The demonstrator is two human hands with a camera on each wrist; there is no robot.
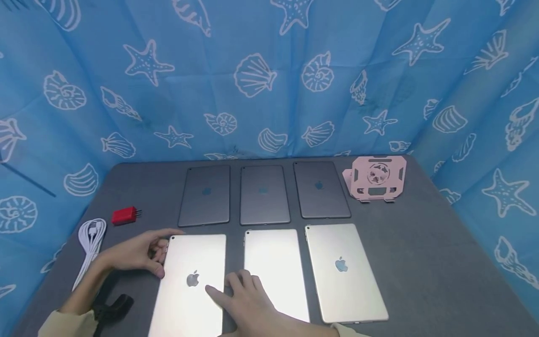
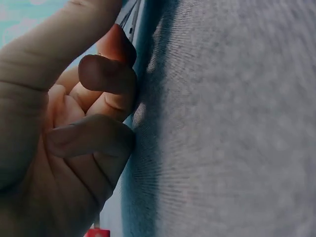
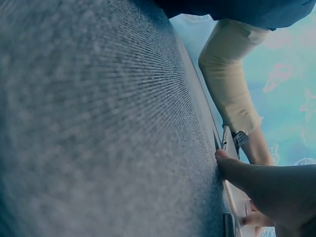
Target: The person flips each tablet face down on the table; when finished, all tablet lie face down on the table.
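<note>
In the head view, a silver tablet (image 1: 189, 304) with an apple logo lies back-up at the front left, its lower end cut off by the frame. My left hand (image 1: 136, 252) grips its upper left corner, index finger at the top edge, thumb by the left side, other fingers curled. In the left wrist view a thin tablet edge (image 2: 132, 24) shows beside the fingertips. My right hand (image 1: 252, 302) holds it from the right, a fingertip on its back. The right wrist view shows the thumb (image 3: 234, 168) against the tablet's edge (image 3: 225, 138).
Two more silver tablets, middle (image 1: 275, 267) and right (image 1: 343, 276), lie alongside. Behind are three dark grey tablets (image 1: 206, 210) in a row. A pink stand (image 1: 397, 175) is at back right. A red charger plug (image 1: 124, 216) and coiled white cable (image 1: 89, 241) are left.
</note>
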